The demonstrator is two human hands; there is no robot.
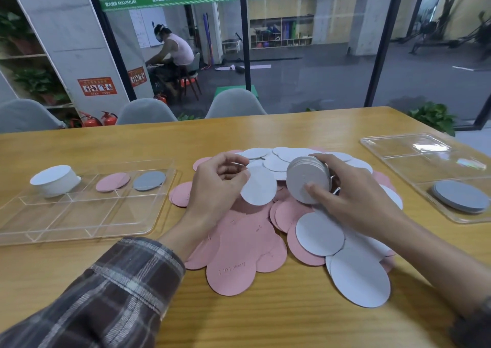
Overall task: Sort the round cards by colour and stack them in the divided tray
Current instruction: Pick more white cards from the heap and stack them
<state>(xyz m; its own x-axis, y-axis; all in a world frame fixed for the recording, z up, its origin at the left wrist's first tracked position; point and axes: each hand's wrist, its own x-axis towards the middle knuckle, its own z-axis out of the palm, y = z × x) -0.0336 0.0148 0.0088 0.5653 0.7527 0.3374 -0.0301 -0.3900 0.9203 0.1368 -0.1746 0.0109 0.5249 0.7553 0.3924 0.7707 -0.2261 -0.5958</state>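
Observation:
A heap of round cards [247, 244], pink and white, lies in the middle of the wooden table. My left hand [215, 185] pinches one white card [259, 188] above the heap. My right hand [353, 196] grips a thick stack of white cards [305, 180], held on edge just right of that card. At the left, the divided clear tray [79, 215] holds a tall white stack [55, 180], a few pink cards [113, 181] and a grey card [148, 180], each in its own back compartment.
A second clear tray [414, 156] at the right holds a low stack of grey cards [461, 196] in its near compartment. Grey chairs [235, 103] stand along the table's far edge. Behind the glass wall a person sits at another table.

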